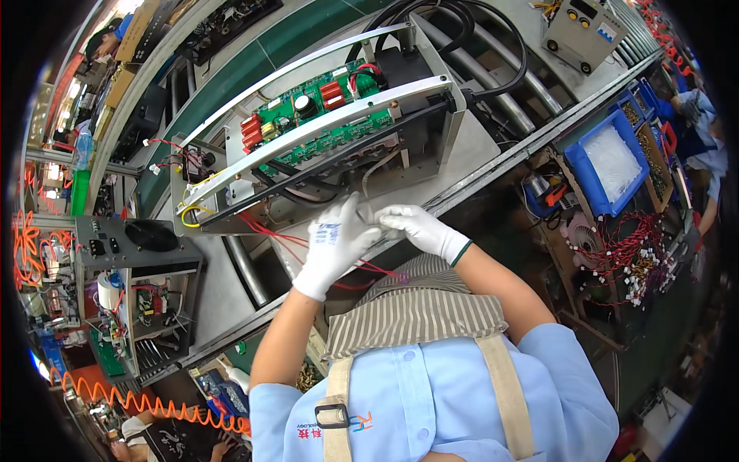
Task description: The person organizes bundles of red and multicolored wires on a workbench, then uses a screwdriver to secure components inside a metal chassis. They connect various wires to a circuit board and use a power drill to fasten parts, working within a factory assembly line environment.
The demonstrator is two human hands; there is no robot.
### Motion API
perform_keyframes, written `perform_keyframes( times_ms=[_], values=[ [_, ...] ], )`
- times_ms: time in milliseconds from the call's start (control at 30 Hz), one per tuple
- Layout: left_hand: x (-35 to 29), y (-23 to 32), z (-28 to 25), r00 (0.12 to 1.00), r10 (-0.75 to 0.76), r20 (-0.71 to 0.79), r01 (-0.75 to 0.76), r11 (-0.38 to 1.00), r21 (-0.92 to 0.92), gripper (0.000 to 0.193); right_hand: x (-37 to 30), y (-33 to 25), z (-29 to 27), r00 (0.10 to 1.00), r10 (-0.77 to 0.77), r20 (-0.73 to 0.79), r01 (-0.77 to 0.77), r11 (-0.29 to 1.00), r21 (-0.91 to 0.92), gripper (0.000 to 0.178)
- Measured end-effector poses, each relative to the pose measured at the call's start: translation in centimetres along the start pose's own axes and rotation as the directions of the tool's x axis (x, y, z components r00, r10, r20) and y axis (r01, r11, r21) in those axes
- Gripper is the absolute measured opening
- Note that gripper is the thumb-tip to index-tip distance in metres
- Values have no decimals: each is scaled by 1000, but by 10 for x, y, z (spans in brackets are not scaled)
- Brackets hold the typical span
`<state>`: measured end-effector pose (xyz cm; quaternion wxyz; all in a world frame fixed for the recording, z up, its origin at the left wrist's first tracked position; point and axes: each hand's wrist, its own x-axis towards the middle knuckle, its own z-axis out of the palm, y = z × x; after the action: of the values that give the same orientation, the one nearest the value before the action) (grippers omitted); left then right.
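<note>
Both my hands wear white gloves and meet at the near edge of an open metal chassis [431, 163]. My left hand [329, 245] has its fingers stretched toward the chassis and its thumb apart, pointing right. My right hand [419, 229] is closed in a pinch just beside the left thumb; what it pinches is too small to make out. A pale thin strip [366, 183] hangs from the chassis side just above my fingers. Red wires [279, 234] come out of the chassis and pass beneath my left hand. Inside the chassis lies a green circuit board [304, 115].
A second grey unit [138, 242] with a fan stands at left. A blue bin [608, 165] of clear plastic pieces and bundled red wires [623, 258] lie at right. Thick black cables [504, 88] loop behind the chassis. An orange coiled hose [154, 400] crosses the lower left.
</note>
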<state>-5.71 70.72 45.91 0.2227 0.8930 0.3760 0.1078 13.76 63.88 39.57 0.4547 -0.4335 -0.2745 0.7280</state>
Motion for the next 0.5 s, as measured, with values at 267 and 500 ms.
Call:
perform_keyframes(
  times_ms=[267, 500],
  values=[
    [-18, 60, -18, 909, -332, 252, 326, 189, -927, 64, -49, -23, 6, 970, -240, -51, 217, 936, -278, 52],
    [-40, 115, -126, 926, 139, 351, -38, 960, -279, 52, -71, -88, 74, 477, -855, 203, 495, 70, -866, 75]
  ],
)
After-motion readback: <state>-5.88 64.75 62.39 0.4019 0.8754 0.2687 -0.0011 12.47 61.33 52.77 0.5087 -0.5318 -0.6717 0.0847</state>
